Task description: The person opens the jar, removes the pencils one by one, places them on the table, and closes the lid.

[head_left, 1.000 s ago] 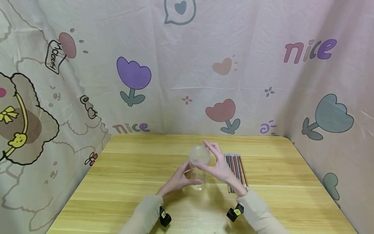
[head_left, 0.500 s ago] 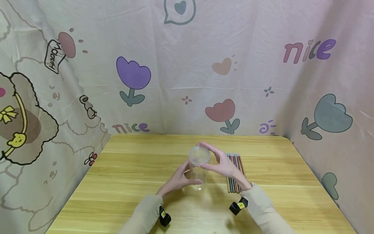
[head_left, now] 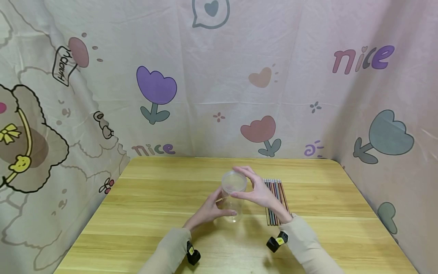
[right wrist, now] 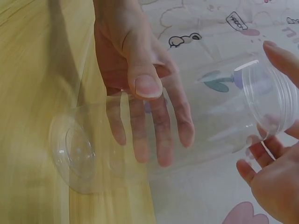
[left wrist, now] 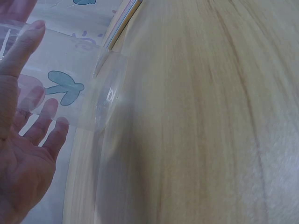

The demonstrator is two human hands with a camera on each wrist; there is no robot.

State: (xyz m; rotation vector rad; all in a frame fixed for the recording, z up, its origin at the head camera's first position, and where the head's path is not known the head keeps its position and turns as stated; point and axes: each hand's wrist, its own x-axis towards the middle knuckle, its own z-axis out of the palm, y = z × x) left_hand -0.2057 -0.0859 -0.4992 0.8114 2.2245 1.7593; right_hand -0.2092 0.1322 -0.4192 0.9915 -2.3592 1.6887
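Observation:
A clear plastic jar (head_left: 234, 220) with a round see-through lid (head_left: 234, 181) stands upright near the middle of the wooden table. My left hand (head_left: 206, 210) grips its body from the left, thumb in front and fingers around the back; the right wrist view shows those fingers through the clear wall. Up at the top, my right hand (head_left: 259, 191) holds the lid's ridged edge between the thumb at the front and fingers behind. In the left wrist view the jar's base (left wrist: 110, 100) is close over the table, and the jar looks empty.
A row of colored pencils (head_left: 272, 198) lies side by side on the wooden table (head_left: 137, 213), right of the jar and partly behind my right forearm. A printed curtain (head_left: 212, 76) hangs along the table's back and sides.
My right hand has shifted its fingers and thumb around the lid's edge, turning a little one way and back. The left hand and the jar's body have stayed in place.

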